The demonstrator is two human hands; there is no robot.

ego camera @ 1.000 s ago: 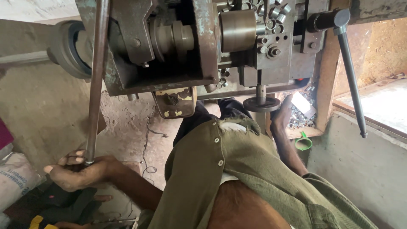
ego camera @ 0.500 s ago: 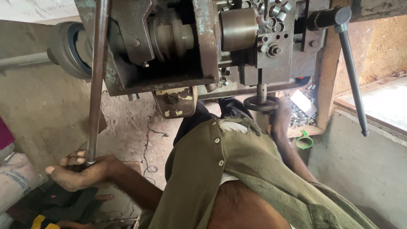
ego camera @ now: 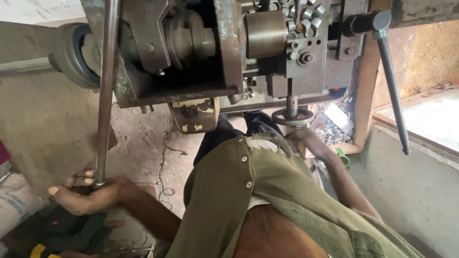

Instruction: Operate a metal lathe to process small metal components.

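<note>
Head view, only one I've got: my left hand [ego camera: 88,193] is wrapped tight round the lower end of the long steel bar [ego camera: 106,91], fingers closed on it, thumb out to the side; the bar runs up and out of frame at the top, just in front of the lathe-type machine [ego camera: 191,52]. My right hand [ego camera: 299,136] is up at the small round handwheel [ego camera: 292,116] under the tool block, touching its rim; it's partly blurred and mostly behind my sleeve, so can't tell if the fingers are closed on it or just resting. Step in hand, as I judge it: I'm working the machine w/ both hands, lever bar on the left, feed wheel on the right. Next move prob. calls for a steady pull on the bar while the wheel is turned a bit at a time, w/o letting the bar slip. Other stuff: brass-coloured drum [ego camera: 265,33] in the head, a heap of small metal rings [ego camera: 306,12] on top, long handle lever [ego camera: 392,91] hanging at right, sack [ego camera: 16,203] at far left. In the way: my own olive shirt [ego camera: 267,200] blocks most of the right arm, and the hanging lever sits near that side.
</note>
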